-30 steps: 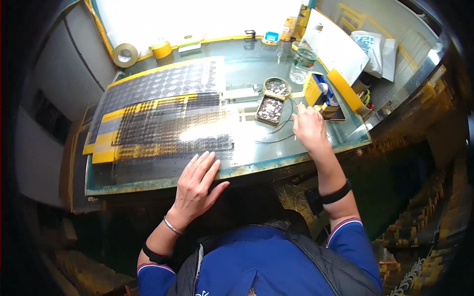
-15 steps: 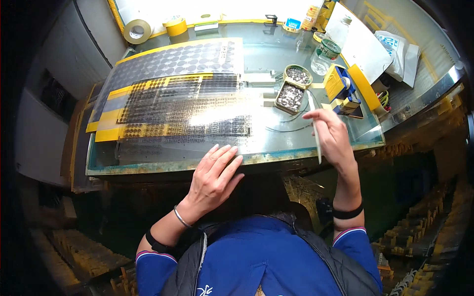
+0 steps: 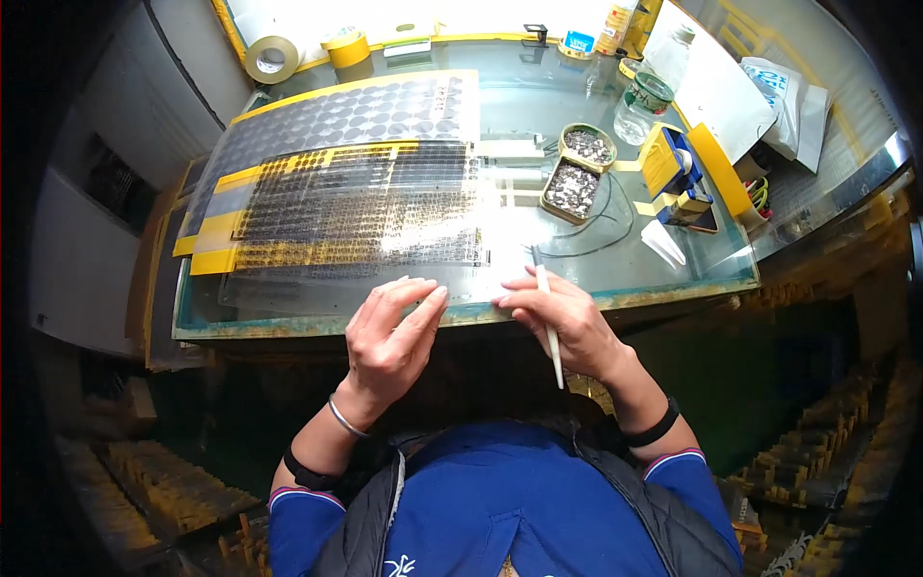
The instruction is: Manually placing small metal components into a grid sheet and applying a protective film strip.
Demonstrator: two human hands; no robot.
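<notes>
Holding pale stick (image 3: 553, 348), right hand (image 3: 575, 324); left hand (image 3: 386, 335) near patterned film (image 3: 356, 226)

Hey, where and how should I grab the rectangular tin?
I'd pinch the rectangular tin by its long walls, coming from the near side: the round tin crowds its far end. It's open-topped and full of small pieces, so keep it level.

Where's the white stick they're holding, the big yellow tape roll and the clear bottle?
White stick (image 3: 554, 350): head view, its lower shaft.
Yellow tape roll (image 3: 349, 50): head view, its outer side.
Clear bottle (image 3: 653, 93): head view, its green label.
</notes>
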